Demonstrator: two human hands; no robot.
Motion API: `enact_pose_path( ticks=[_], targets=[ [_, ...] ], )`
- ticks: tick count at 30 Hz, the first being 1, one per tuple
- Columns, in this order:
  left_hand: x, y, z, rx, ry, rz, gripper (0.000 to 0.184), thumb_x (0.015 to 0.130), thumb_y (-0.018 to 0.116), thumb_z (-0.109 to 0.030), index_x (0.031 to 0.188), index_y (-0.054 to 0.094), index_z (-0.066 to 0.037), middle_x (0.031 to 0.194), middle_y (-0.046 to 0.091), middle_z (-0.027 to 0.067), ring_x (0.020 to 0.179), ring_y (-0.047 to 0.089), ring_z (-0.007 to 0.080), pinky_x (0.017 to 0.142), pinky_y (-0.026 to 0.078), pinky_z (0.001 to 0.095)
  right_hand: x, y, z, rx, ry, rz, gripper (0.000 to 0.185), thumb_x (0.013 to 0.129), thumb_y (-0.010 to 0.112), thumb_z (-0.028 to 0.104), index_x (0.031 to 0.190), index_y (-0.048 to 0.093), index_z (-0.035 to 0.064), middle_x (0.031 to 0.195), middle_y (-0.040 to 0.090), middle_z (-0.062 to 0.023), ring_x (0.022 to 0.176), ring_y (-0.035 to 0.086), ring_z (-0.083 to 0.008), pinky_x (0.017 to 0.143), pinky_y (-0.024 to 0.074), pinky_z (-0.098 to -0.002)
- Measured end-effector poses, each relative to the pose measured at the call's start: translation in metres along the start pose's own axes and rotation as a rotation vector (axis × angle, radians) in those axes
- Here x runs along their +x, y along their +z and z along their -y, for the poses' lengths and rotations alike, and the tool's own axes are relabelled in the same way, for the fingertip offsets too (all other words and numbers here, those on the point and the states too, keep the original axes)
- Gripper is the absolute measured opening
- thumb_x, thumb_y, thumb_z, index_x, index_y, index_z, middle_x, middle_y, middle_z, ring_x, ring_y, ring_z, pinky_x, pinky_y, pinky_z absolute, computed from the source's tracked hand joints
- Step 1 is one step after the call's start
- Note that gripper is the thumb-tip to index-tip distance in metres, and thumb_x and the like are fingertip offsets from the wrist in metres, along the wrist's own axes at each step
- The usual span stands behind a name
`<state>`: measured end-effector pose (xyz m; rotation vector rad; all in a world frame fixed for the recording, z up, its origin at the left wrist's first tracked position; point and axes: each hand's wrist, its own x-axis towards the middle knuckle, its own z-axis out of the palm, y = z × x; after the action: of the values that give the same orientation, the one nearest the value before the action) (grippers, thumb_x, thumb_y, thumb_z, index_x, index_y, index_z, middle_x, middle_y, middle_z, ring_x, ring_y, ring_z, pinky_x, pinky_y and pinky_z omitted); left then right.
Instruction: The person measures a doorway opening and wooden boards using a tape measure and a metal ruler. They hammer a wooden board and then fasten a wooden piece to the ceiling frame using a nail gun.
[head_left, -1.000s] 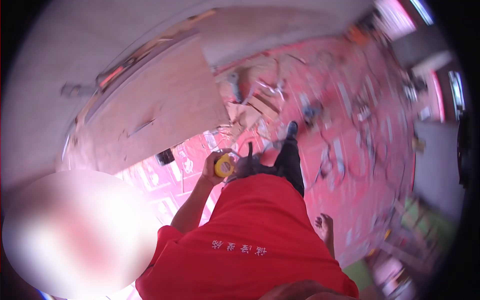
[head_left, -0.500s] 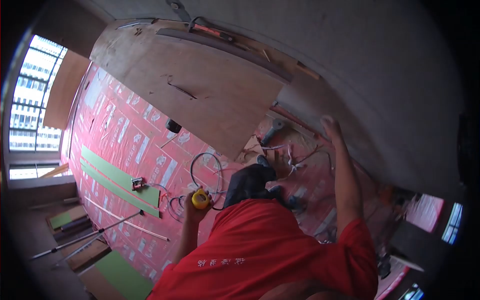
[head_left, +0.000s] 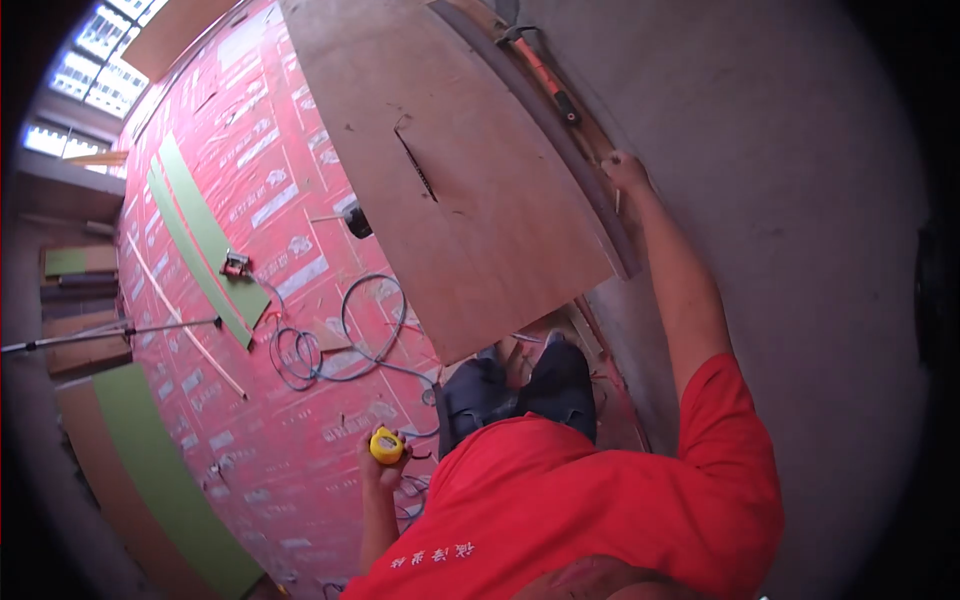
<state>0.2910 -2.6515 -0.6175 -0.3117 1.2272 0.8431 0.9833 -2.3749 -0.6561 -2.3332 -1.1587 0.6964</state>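
Note:
My left hand (head_left: 378, 468) is closed around a yellow tape measure (head_left: 387, 446), low beside my left hip and above the pink floor covering. My right arm reaches forward along the wall. My right hand (head_left: 625, 172) has its fingers curled by the far edge of the wooden board, close to a dark strip (head_left: 560, 150). Whatever its fingers hold, if anything, is too small to make out. A thin pale stick (head_left: 617, 202) shows just below that hand. Farther along the edge lies a hammer (head_left: 545, 75) with an orange and black handle.
The large wooden board (head_left: 470, 230) spreads before my legs, a thin black strip (head_left: 415, 165) on it. A grey hose (head_left: 345, 375) coils on the pink floor covering (head_left: 330, 470). Green strips (head_left: 205, 230), a small red tool (head_left: 236, 263) and a pole (head_left: 110, 334) are leftward. The grey wall stands right.
I have come closer to the board, and the view has turned. My right hand has moved forward to the board's wall-side edge. The tape measure stays in my left hand.

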Motion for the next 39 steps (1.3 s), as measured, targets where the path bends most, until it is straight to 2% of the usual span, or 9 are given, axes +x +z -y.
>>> enact_pose_path(
  ticks=[5,19,26,28,31,32,35,36,39],
  targets=[
    [-0.053,-0.001,0.068,-0.127,-0.037,-0.126,0.036,0.089,0.043,-0.042,0.11,0.055,-0.015,0.09,0.06,0.0091,0.081,0.059,0.0264,0.06,0.052,0.0379,0.096,0.036,0.023,-0.077,-0.126,-0.041,0.061,0.079,0.055,0.036,0.128,0.048,0.0011,0.124,0.054,-0.0234,0.116,0.052,-0.0344,0.097,0.0419,-0.0409],
    [-0.059,0.118,0.221,0.063,0.15,-0.225,0.039,0.087,0.055,-0.042,0.115,0.051,-0.016,0.095,0.06,0.0055,0.081,0.063,0.0221,0.058,0.053,0.038,0.173,0.071,0.018,-0.163,-0.273,0.05,0.047,0.079,0.062,0.045,0.099,0.061,0.0021,0.1,0.064,-0.0228,0.097,0.06,-0.0394,0.082,0.0474,-0.0469],
    [-0.016,0.154,0.21,0.403,0.239,-0.115,0.034,0.09,0.052,-0.038,0.111,0.047,-0.011,0.087,0.057,0.0052,0.072,0.059,0.0158,0.052,0.051,0.0297,0.169,-0.008,0.142,-0.118,-0.406,-0.437,0.05,0.087,0.045,0.046,0.095,0.059,-0.0016,0.095,0.061,-0.0303,0.089,0.059,-0.0472,0.078,0.0472,-0.0539],
    [0.009,0.189,0.192,0.669,0.33,-0.092,0.038,0.089,0.055,-0.037,0.109,0.047,-0.005,0.084,0.057,0.0066,0.075,0.059,0.0154,0.056,0.049,0.0282,0.172,-0.072,0.188,-0.294,-0.637,-0.63,0.031,0.085,0.057,0.034,0.086,0.058,0.0031,0.072,0.061,-0.016,0.068,0.061,-0.0339,0.062,0.0509,-0.0442],
    [0.054,0.247,0.171,1.281,0.941,-0.102,0.05,0.084,0.064,-0.028,0.121,0.045,-0.001,0.1,0.056,0.0173,0.095,0.056,0.0317,0.083,0.045,0.0386,0.13,-0.157,0.226,-0.277,-0.937,-1.273,0.029,0.076,0.066,0.028,0.083,0.054,0.0029,0.06,0.057,-0.0129,0.059,0.058,-0.0313,0.057,0.0496,-0.0392],
    [0.073,0.265,0.168,1.449,1.296,-0.111,0.055,0.083,0.065,-0.026,0.125,0.043,-0.001,0.107,0.054,0.0203,0.101,0.053,0.0352,0.087,0.043,0.0407,0.08,-0.185,0.234,-0.058,-0.81,-1.08,0.03,0.078,0.065,0.031,0.085,0.056,0.0032,0.063,0.059,-0.0122,0.06,0.059,-0.0297,0.058,0.0494,-0.0384],
    [0.105,0.323,0.154,1.453,1.341,0.014,0.064,0.079,0.067,-0.023,0.132,0.039,-0.003,0.119,0.047,0.0217,0.113,0.045,0.0365,0.095,0.038,0.0416,0.007,-0.195,0.221,1.294,-0.384,-0.392,0.034,0.086,0.062,0.036,0.095,0.059,0.0038,0.082,0.065,-0.011,0.067,0.063,-0.0259,0.062,0.0505,-0.0358],
    [0.117,0.335,0.153,1.595,1.436,-0.008,0.065,0.078,0.067,-0.023,0.132,0.038,-0.003,0.12,0.047,0.0207,0.115,0.044,0.0346,0.096,0.037,0.0411,0.019,-0.195,0.202,1.207,-0.47,-0.199,0.033,0.089,0.055,0.031,0.066,0.049,0.0082,0.058,0.054,-0.0076,0.052,0.055,-0.0231,0.051,0.0481,-0.0364],
    [0.14,0.349,0.156,1.793,1.668,-0.157,0.063,0.077,0.066,-0.02,0.131,0.039,-0.004,0.12,0.047,0.0175,0.116,0.043,0.0316,0.096,0.035,0.0407,-0.027,-0.146,0.179,1.066,-0.275,-0.09,0.038,0.084,0.066,0.025,0.061,0.037,0.014,0.049,0.038,0.003,0.037,0.035,-0.0079,0.037,0.0301,-0.0244]
  ],
)
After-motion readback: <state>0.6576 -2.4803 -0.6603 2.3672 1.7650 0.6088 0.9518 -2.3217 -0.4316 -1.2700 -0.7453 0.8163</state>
